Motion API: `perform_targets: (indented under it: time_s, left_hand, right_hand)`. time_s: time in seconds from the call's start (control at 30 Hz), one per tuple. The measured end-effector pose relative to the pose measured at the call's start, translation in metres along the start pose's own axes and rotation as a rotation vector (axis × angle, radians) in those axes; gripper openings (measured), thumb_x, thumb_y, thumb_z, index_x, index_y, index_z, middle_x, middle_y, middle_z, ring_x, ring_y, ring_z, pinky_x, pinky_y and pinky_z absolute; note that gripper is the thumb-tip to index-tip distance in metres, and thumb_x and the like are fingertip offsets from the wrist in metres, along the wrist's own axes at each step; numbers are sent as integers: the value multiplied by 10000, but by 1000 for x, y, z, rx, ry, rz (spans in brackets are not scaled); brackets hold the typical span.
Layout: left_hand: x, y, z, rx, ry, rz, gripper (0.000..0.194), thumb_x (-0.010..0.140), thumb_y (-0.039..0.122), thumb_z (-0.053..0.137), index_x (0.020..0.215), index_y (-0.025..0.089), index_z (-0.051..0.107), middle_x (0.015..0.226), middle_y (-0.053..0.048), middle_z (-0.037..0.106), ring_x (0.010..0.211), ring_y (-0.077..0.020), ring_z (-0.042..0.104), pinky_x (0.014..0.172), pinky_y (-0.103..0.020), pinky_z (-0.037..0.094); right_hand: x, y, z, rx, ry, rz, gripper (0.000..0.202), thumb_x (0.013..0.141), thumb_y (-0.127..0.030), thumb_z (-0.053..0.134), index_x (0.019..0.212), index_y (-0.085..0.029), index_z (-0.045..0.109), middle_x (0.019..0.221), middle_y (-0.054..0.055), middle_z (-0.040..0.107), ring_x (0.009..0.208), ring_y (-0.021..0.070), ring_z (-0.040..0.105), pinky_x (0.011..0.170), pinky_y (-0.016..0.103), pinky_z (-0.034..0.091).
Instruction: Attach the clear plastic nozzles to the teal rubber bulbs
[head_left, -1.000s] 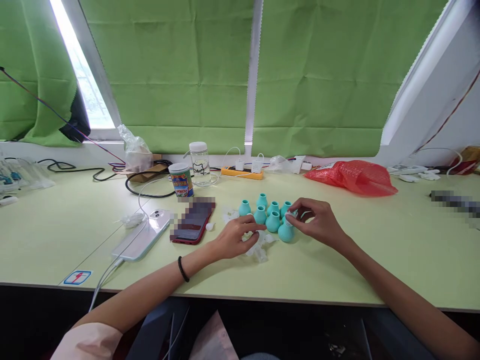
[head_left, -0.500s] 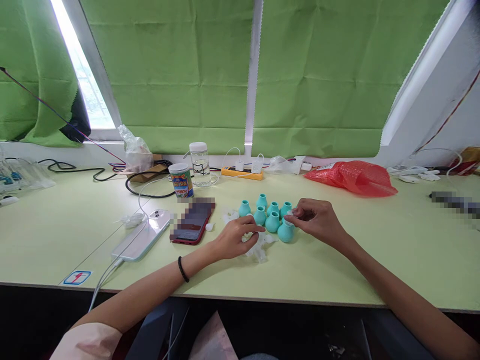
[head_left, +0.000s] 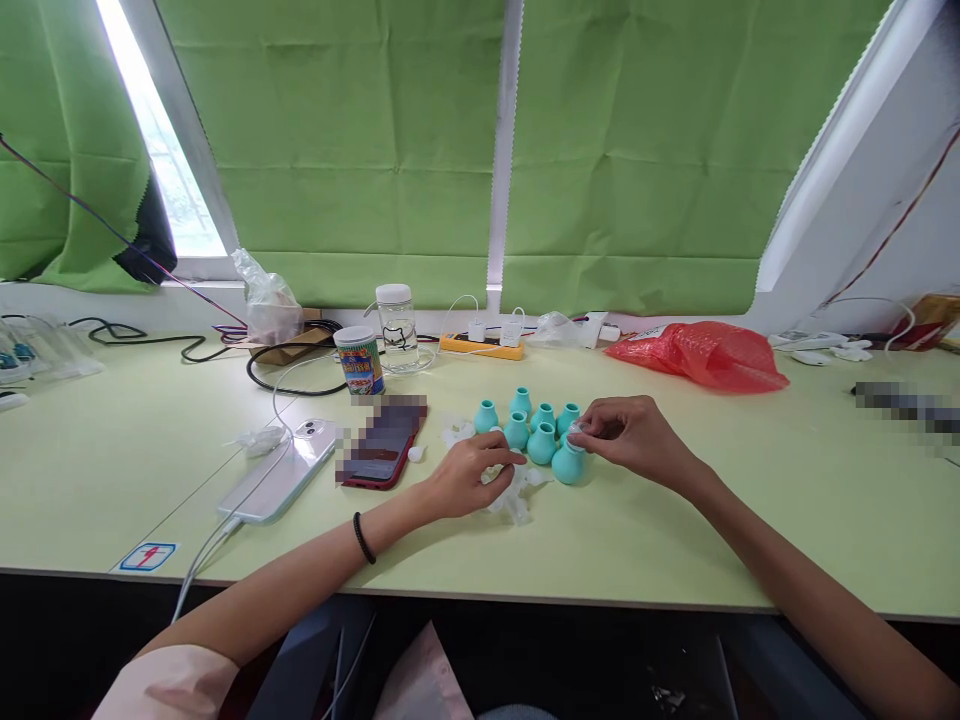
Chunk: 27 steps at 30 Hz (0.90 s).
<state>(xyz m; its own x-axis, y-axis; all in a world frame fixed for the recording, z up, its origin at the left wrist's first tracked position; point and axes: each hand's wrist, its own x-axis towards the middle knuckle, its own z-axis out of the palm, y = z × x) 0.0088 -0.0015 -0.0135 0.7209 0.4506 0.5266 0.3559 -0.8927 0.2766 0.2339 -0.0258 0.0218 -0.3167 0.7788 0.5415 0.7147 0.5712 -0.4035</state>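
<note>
Several small turquoise bulb-shaped pots (head_left: 541, 446) stand upright in a tight cluster on the table. My right hand (head_left: 637, 435) pinches a small translucent plastic piece (head_left: 575, 430) at the mouth of the front-right pot (head_left: 568, 466). How far the piece sits inside the neck, I cannot tell. My left hand (head_left: 474, 476) is over a loose heap of translucent plastic pieces (head_left: 513, 506), left of that pot. Its thumb and forefinger are apart, with nothing visible between them. More clear pieces (head_left: 454, 432) lie behind the left hand, partly hidden.
Left of the hands lie a red-cased phone (head_left: 386, 445), a small white cap (head_left: 416, 454) and a white phone (head_left: 281, 472) on a cable. Behind stand a printed tub (head_left: 361, 362) and a clear jar (head_left: 397, 330). A power strip (head_left: 480, 347) and red plastic bag (head_left: 697, 358) lie at the back.
My right hand has shifted slightly, with the plastic piece now at the front-right pot's mouth. The left hand holds the same pose. The whole view has slid a little.
</note>
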Motion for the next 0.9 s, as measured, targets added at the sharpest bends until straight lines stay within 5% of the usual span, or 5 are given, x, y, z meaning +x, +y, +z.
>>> perform_targets:
  time_s: [0.5, 0.73, 0.9]
  left_hand:
    - [0, -2, 0, 37, 1, 2, 251, 761, 169, 393, 921, 151, 585, 771, -49, 515, 704, -114, 493, 634, -216, 393]
    - [0, -2, 0, 42, 7, 14, 242, 758, 168, 400, 912, 158, 586, 769, -47, 516, 708, -114, 497, 629, -214, 395]
    - [1, -1, -1, 39, 28, 9, 237, 757, 163, 396, 896, 160, 589, 767, -45, 519, 702, -112, 494, 621, -217, 394]
  right_hand:
    - [26, -17, -16, -190, -430, 75, 226, 670, -263, 463, 477, -147, 435, 407, -30, 422, 389, 68, 388, 403, 199, 280]
    - [37, -19, -13, -338, -447, -24, 202, 617, -228, 483, 450, -154, 397, 505, 11, 464, 614, 138, 437, 469, 213, 279]
    - [40, -21, -13, -336, -479, -45, 204, 627, -228, 474, 455, -156, 391, 480, 0, 450, 573, 122, 430, 465, 210, 272]
